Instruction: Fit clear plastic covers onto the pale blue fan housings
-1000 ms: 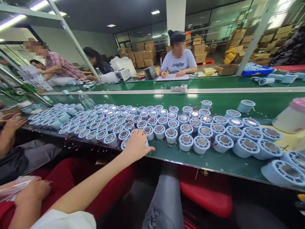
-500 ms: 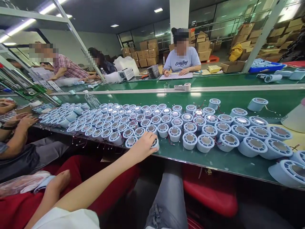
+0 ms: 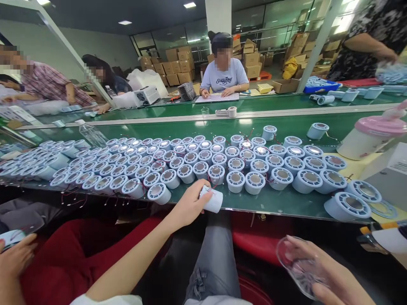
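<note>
My left hand (image 3: 190, 202) grips a light blue cylindrical housing (image 3: 214, 203) at the table's front edge. The housing is tipped on its side, with thin red and dark wires across its end. Low on the right, my right hand (image 3: 333, 271) has its fingers around a clear plastic cover (image 3: 295, 264), rounded and see-through; motion blurs it a little. Beyond my left hand stand many like housings (image 3: 235, 181) in rows, upright, with silver discs and slotted rims on top. Wires trail from several of them.
The green table (image 3: 270, 206) has its edge just above my lap. To the right are a pink-lidded cup (image 3: 365, 135) and a grey box (image 3: 388, 173). A clear bottle (image 3: 90, 133) leans behind the rows. At lower left, a neighbour's hand (image 3: 19, 254) holds a pale blue part.
My left hand has lifted and tilted the housing from the front row. My right hand has come into view with the clear cover. The view has swung right.
</note>
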The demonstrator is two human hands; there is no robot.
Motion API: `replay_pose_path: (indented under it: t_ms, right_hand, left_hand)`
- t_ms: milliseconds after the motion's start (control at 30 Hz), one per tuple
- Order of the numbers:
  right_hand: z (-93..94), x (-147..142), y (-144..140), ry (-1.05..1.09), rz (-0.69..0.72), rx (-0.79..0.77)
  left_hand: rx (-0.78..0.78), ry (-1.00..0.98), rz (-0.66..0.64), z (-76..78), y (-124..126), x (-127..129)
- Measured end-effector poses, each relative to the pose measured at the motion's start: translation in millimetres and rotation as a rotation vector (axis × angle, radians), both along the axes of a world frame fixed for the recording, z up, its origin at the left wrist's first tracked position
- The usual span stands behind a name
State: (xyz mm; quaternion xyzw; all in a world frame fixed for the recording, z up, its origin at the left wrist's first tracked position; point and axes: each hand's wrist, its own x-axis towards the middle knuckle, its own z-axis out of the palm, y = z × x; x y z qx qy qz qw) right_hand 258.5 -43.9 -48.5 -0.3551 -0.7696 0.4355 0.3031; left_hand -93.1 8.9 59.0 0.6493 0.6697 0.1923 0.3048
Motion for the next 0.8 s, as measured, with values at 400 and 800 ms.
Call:
replay_pose_path:
  t_ms: [400,800]
  right_hand:
    - [47.7,-61,0,-0.565,-0.362,0.630]
    - [41.8,-45,-2,-0.685,-0.442,0.528]
  left_hand:
    - [-0.468,-0.518,-0.429,-38.9,-2,88]
    - [-0.314,-0.389,-0.445,-46.6,4,107]
